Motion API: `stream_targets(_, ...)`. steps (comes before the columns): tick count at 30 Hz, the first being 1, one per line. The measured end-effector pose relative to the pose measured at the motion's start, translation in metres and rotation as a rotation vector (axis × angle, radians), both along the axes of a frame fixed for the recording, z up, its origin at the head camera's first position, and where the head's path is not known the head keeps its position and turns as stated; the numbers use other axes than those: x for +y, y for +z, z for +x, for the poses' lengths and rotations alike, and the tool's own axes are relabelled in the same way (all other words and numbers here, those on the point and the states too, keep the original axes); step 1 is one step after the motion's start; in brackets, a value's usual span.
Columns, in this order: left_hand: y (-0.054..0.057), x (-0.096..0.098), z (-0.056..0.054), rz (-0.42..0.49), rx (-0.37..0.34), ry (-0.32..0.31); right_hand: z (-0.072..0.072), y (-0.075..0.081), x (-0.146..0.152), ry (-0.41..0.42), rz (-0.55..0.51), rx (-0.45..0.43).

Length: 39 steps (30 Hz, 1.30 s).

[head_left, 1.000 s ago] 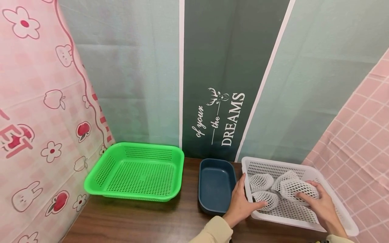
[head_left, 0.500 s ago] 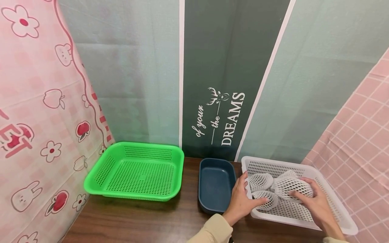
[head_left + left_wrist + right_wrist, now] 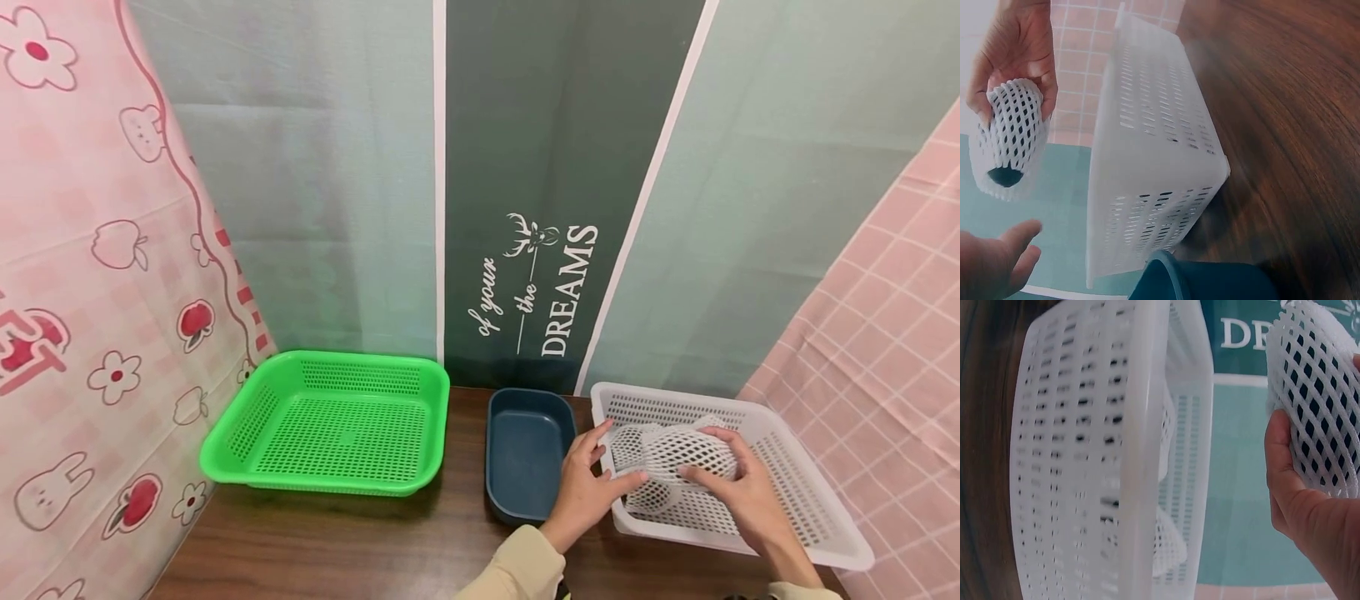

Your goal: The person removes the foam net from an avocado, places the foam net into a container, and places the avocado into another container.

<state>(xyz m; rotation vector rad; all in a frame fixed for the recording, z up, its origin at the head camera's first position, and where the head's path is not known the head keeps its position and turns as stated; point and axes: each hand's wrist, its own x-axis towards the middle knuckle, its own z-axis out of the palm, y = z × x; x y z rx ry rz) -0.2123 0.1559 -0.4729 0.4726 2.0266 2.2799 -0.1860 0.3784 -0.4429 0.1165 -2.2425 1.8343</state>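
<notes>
Behind your work, the cloth backdrop is closing off the far side, so your open room is lying upward and toward you. The table is carrying everything, its wood showing in front of the green basket. At your right, the white basket is standing slightly askew, presumably so that both hands are reaching over it easily; the pink checked cloth is limiting you beyond its right rim. The green basket is sitting at far left, well apart from your hands, its perforated floor in sight. Between the two, the blue tub is standing close beside the white basket, leaving little room for a lowered wrist.

Your left hand is hovering by the left rim, thumb and fingers spread and holding nothing, perhaps placed there for supporting the free end. Your right hand is gripping a netted piece from both sides, probably for spreading the pressure over its soft cover. That piece is hanging above the white basket's rim, so the walls are not blocking it sideways. Below, other netted pieces are lying inside, too covered for you to be counting them surely.
</notes>
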Motion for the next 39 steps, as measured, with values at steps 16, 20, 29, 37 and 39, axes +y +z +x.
stream_targets(16,0.005,-0.002,0.002,0.296,-0.262,-0.126,0.003,0.002,-0.037,0.094,-0.041,0.013)
stream_targets(20,0.006,-0.003,0.003,0.33,-0.275,-0.132,0.004,-0.001,-0.043,0.086,-0.011,0.01)
stream_targets(29,0.008,-0.007,0.003,0.302,-0.264,-0.113,0.003,-0.005,-0.056,0.11,-0.004,-0.022)
stream_targets(37,0.008,-0.014,-0.001,0.31,-0.256,-0.091,0.002,-0.005,-0.063,0.143,-0.029,-0.033)
stream_targets(39,0.007,-0.016,-0.002,0.314,-0.256,-0.091,0.002,-0.005,-0.063,0.173,-0.049,-0.024)
